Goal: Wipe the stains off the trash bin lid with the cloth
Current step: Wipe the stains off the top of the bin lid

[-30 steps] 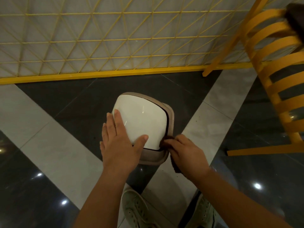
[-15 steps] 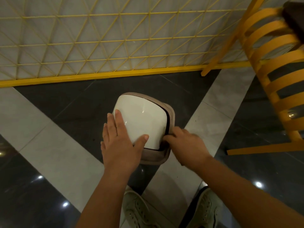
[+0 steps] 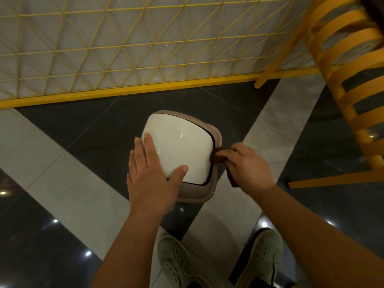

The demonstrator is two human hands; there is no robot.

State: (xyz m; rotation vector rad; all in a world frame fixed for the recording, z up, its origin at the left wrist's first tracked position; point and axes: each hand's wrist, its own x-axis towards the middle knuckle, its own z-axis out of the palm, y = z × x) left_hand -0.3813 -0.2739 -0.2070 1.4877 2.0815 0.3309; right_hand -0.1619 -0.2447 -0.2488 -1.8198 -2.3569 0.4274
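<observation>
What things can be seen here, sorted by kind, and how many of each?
Trash bins: 1, with a white lid
Cloths: 1, dark brown cloth
Hands: 2, left hand, right hand
Shoes: 2, left shoe, right shoe
Yellow chairs: 1, chair
Total: 7

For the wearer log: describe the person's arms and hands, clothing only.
Both forearms are bare to the frame's bottom edge, no sleeves showing. The left hand and right hand wear no gloves; no rings, watch or wristband are visible.
</observation>
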